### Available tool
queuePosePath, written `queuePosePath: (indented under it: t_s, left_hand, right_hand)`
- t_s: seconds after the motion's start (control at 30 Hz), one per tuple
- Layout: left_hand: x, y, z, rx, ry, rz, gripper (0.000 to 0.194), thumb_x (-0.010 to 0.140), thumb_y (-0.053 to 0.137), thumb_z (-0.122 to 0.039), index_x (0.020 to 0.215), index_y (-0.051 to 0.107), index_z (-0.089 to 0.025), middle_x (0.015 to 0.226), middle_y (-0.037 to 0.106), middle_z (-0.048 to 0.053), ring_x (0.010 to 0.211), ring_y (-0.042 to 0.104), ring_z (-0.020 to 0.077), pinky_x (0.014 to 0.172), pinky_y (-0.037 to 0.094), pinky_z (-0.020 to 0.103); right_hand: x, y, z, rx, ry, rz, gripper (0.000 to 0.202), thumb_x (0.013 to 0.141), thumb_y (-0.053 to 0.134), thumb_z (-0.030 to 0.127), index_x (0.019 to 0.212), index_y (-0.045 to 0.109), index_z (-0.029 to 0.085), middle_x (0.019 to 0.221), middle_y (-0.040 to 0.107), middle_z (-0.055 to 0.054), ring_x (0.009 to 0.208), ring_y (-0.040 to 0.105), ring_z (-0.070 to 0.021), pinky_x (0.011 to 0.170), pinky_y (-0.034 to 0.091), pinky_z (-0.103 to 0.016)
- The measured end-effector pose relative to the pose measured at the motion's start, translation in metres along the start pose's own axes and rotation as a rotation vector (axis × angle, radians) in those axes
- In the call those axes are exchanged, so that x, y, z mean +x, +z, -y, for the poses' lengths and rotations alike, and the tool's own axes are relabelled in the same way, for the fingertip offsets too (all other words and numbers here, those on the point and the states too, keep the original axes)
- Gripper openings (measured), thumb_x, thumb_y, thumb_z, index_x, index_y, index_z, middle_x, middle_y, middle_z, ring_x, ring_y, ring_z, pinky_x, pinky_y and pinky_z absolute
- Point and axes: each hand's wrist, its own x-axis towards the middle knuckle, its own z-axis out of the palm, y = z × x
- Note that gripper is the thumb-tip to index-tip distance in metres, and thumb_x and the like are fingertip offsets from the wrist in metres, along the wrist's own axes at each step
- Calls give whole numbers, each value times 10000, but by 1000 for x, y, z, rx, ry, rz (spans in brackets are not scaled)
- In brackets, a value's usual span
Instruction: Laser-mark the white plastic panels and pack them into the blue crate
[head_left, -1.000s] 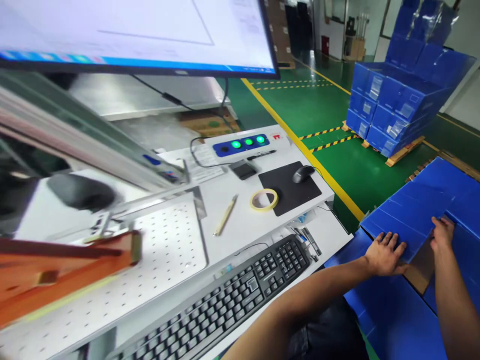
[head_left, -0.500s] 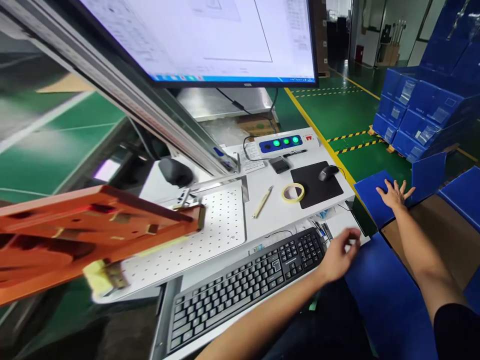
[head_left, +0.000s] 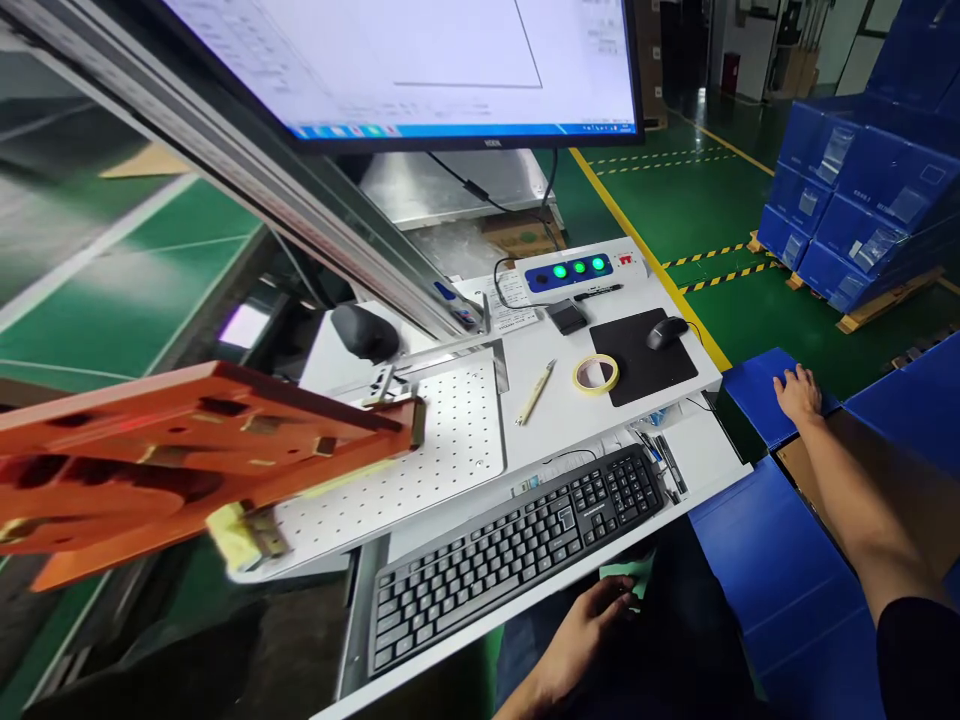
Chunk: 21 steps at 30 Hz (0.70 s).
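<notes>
My right hand (head_left: 798,394) lies with its fingers apart on the far blue flap (head_left: 765,385) of an open box at the right. Inside that box shows a brown cardboard surface (head_left: 885,470). My left hand (head_left: 600,612) hangs low, below the front edge of the keyboard tray, over my dark trousers. Its fingers are curled beside a small green patch, and I cannot make out whether it holds anything. The black keyboard (head_left: 517,540) lies on the pulled-out tray above it.
On the white desk are a tape roll (head_left: 596,374), a cutter knife (head_left: 535,393), a mouse (head_left: 667,333) and a switch panel (head_left: 568,272). An orange fixture (head_left: 225,450) juts in from the left. A monitor (head_left: 465,70) hangs above; blue boxes (head_left: 862,190) stand stacked behind.
My left hand has moved from the tray's right end down and left, below its edge. My right hand still rests on the flap, its fingers less spread. An upright blue flap behind it has gone down.
</notes>
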Motion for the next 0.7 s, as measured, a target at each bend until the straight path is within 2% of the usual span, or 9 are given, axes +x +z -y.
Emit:
queuePosePath:
  t_s: [0.07, 0.13, 0.2, 0.3, 0.4, 0.47, 0.57, 0.7]
  left_hand:
    - [4, 3, -1, 56, 41, 40, 665, 822, 845, -749, 1145, 777, -171, 996, 749, 86, 914, 670, 260, 812, 510, 361]
    - [9, 7, 1, 88, 63, 68, 651, 846, 816, -757, 1137, 776, -175, 960, 727, 71, 859, 640, 239, 764, 485, 347]
    - [14, 11, 6, 105, 69, 83, 662, 846, 809, -760, 1155, 770, -176, 946, 715, 66, 833, 621, 231, 737, 466, 340]
    - [20, 13, 9, 134, 56, 105, 686, 837, 812, -761, 1187, 764, -173, 913, 703, 55, 812, 608, 225, 733, 455, 339]
    - [22, 11, 6, 156, 50, 128, 698, 843, 800, -764, 1196, 765, -163, 953, 725, 69, 846, 629, 238, 756, 479, 345]
    - [22, 9, 2, 155, 51, 123, 703, 829, 807, -763, 1196, 772, -165, 1040, 754, 96, 919, 662, 267, 791, 509, 355]
    - [22, 6, 3, 122, 58, 82, 707, 798, 833, -752, 1199, 778, -173, 1110, 771, 111, 991, 687, 293, 857, 537, 373]
    - [19, 4, 13, 85, 104, 41, 650, 789, 857, -718, 1148, 795, -179, 1080, 784, 111, 1014, 700, 316, 939, 533, 406]
  right_hand:
    - [-17, -4, 4, 30, -26, -37, 533, 1144, 379, 388, 1497, 711, 166, 1653, 567, -167, 1558, 416, -335, 1305, 339, -480]
    - [-45, -8, 1, 51, 29, -97, 533, 1165, 354, 449, 1489, 715, 226, 1631, 590, -135, 1559, 413, -315, 1310, 321, -466]
    - [-75, -11, -9, 54, 181, -166, 557, 1143, 424, 600, 1440, 718, 233, 1583, 602, -171, 1535, 418, -366, 1301, 309, -531]
    - [-106, -12, -26, 47, 490, -230, 810, 977, 616, 843, 1391, 675, 150, 1474, 603, -297, 1441, 462, -478, 1231, 358, -652]
    - [-108, -10, -39, 77, 695, -229, 1135, 780, 780, 939, 1514, 553, 104, 1570, 507, -377, 1443, 462, -531, 1212, 379, -718]
    - [-100, -9, -41, 115, 745, -214, 1252, 713, 856, 914, 1602, 467, 123, 1655, 448, -356, 1511, 419, -531, 1267, 341, -712]
    - [-88, -9, -38, 170, 802, -198, 1272, 688, 906, 857, 1635, 420, 161, 1675, 447, -326, 1598, 335, -533, 1325, 281, -694]
    - [-83, -15, -38, 212, 932, -188, 1327, 727, 867, 881, 1695, 306, 167, 1725, 286, -415, 1642, 229, -598, 1296, 238, -789]
